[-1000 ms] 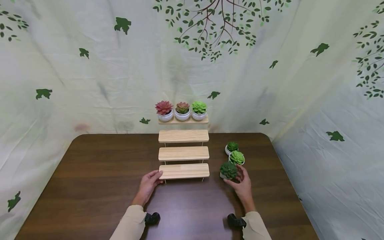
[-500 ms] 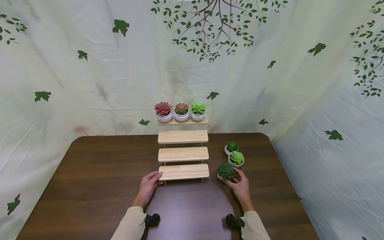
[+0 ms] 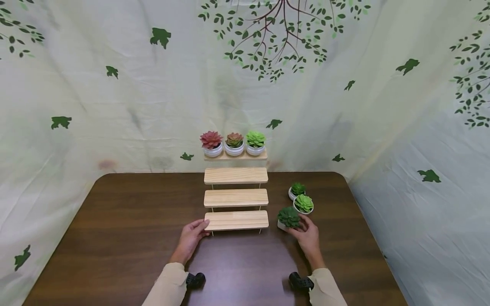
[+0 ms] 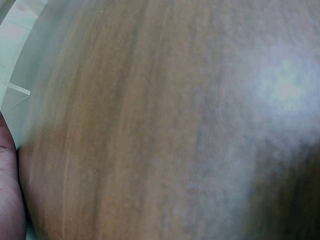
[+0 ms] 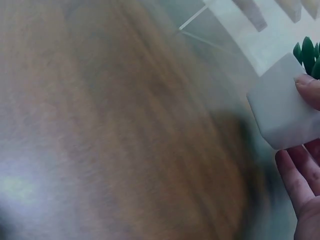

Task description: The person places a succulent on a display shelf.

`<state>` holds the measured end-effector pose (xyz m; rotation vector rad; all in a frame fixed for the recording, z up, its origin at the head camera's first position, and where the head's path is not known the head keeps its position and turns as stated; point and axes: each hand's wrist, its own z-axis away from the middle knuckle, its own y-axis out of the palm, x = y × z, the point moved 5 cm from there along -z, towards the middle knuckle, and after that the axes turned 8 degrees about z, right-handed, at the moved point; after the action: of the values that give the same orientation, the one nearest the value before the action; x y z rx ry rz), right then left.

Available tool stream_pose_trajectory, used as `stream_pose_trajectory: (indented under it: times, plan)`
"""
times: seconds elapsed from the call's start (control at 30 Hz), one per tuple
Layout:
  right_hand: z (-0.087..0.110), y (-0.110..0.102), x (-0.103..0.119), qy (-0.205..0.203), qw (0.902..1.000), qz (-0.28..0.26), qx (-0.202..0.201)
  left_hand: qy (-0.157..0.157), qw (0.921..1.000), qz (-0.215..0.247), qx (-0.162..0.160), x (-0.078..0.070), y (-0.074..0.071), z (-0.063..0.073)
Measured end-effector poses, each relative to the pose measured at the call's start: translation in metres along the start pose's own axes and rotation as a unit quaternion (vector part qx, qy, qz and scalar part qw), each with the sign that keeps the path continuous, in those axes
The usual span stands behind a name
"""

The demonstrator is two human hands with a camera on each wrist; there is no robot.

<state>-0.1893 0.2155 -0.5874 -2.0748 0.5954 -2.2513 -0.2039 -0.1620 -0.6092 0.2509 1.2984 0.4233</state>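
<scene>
My left hand grips the left end of the lowest board on a tiered wooden shelf, thumb on top and fingers beneath. In my right hand is a dark green potted succulent, held a little right of that board. The right wrist view shows its white angular pot tilted, with the thumb on its side and fingers below. Two other green succulents stand just behind: a light green one and a darker one. In the left wrist view only an edge of the left hand shows.
Three potted succulents stand on the top board: a red one, a reddish-green one and a bright green one. Thin legs support the lower boards. Behind the dark wooden table hangs a leaf-printed cloth.
My right hand has shifted the dark green succulent slightly left, away from the light green one, and its pot has tilted. The left hand keeps its grip on the shelf.
</scene>
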Motion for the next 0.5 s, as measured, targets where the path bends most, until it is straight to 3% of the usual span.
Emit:
stream_pose_trajectory:
  times: [0.23,0.5]
  plan:
    - [-0.004,-0.001,0.018,0.018,0.9972,-0.072,-0.012,-0.001,1.0000,0.000,-0.001,-0.001,0.000,0.001]
    - [-0.013,0.002,0.048,0.006,0.9957,-0.092,-0.002,-0.008,1.0000,0.002,-0.002,0.000,0.000,0.000]
